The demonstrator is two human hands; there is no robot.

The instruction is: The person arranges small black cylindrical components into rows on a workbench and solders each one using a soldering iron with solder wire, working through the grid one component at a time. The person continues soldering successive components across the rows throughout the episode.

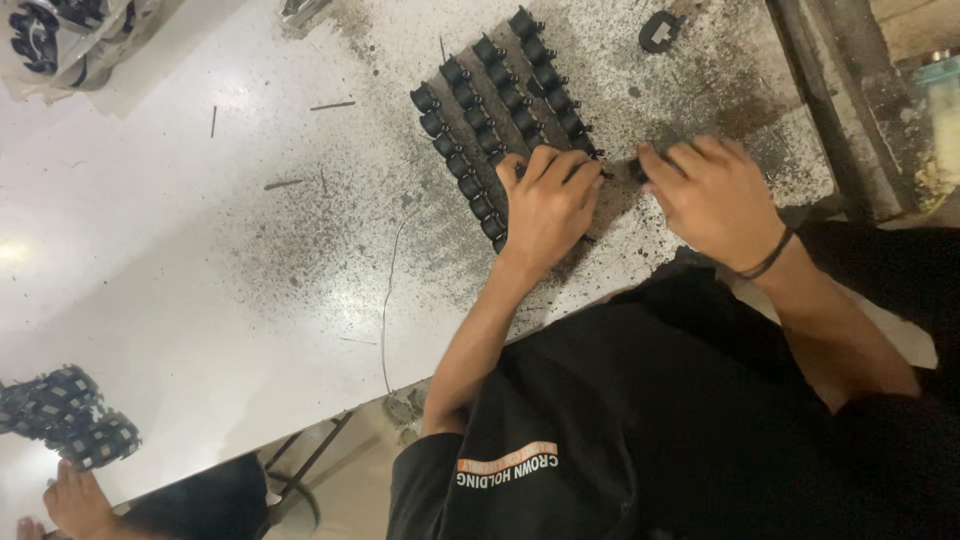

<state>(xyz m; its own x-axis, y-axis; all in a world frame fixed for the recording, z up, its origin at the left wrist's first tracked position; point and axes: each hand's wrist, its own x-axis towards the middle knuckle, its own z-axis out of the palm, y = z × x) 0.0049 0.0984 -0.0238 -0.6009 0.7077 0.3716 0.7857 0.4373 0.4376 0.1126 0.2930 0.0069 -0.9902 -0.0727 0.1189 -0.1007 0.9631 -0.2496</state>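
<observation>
Currently I log: left hand (pixel 545 205) curled, knuckles up, pressing black clip rows (pixel 480 110) | right hand (pixel 710 195) palm-down, fingers bent over small black piece (pixel 637 170); hold unclear.

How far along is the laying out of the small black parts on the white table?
Already laid: three rows of small black plastic parts sit side by side on the speckled white table. In hand: the left hand presses on the near end of the rows, and the right hand pinches another black piece at its fingertips. Left over: one loose black part lies apart near the table edge.
</observation>
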